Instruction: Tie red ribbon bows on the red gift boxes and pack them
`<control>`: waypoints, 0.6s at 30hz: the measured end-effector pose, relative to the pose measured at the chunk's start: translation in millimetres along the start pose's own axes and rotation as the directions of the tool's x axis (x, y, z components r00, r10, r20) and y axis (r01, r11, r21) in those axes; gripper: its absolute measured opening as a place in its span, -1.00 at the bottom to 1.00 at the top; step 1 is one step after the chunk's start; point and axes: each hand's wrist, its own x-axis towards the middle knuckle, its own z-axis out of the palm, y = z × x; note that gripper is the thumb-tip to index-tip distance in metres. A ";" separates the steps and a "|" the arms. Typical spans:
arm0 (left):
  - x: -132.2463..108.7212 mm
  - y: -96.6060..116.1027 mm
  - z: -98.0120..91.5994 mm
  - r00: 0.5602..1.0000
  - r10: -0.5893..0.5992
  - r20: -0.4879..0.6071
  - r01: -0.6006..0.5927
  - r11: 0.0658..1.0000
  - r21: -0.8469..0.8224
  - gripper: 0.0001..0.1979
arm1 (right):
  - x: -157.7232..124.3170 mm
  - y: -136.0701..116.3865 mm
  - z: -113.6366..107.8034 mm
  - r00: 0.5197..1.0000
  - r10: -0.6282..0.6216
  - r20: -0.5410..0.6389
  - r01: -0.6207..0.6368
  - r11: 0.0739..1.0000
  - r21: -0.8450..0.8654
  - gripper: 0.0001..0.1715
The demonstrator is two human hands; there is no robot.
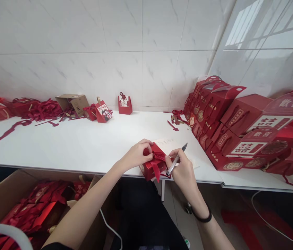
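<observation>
A small red gift box (153,166) with a red ribbon bow sits at the front edge of the white table (84,146). My left hand (136,155) is closed on the box's top, fingers pinching the ribbon. My right hand (182,170) presses against the box's right side and holds a silver pen (177,159) between its fingers, tip pointing up and right. A pale sheet of paper (165,143) with faint writing lies under and behind the box.
Stacked red gift boxes (229,118) fill the table's right side. Two small red boxes (125,103) stand by the back wall beside a brown carton (75,102) and loose red ribbons (42,109). A cardboard box (18,205) of red items sits under the table's left.
</observation>
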 end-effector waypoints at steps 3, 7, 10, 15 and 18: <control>1.0 -1.4 -0.6 1.000 0.003 0.004 -0.003 1.000 -0.008 -0.91 | 2.2 -0.3 -5.4 1.000 0.025 -0.016 -0.025 0.999 0.042 -0.84; 1.4 -3.9 -0.3 1.000 0.019 0.002 -0.019 0.999 -0.029 -0.90 | 9.4 3.6 -14.9 1.000 0.025 0.010 -0.025 0.998 0.051 -0.82; 0.4 -4.7 -0.2 0.999 0.034 0.002 -0.034 0.998 -0.048 -0.88 | 11.6 6.2 -19.1 0.997 0.022 0.070 -0.025 0.999 0.048 -0.80; 0.1 -8.8 -2.9 0.993 0.100 0.063 -0.095 0.992 -0.084 -0.88 | 25.4 11.2 -17.6 0.999 -0.010 0.049 0.007 0.998 0.067 -0.75; 1.5 -11.6 -5.3 0.983 0.136 0.126 -0.122 0.986 -0.115 -0.93 | 46.0 23.0 -15.1 0.997 -0.024 0.070 0.016 0.994 0.106 -0.69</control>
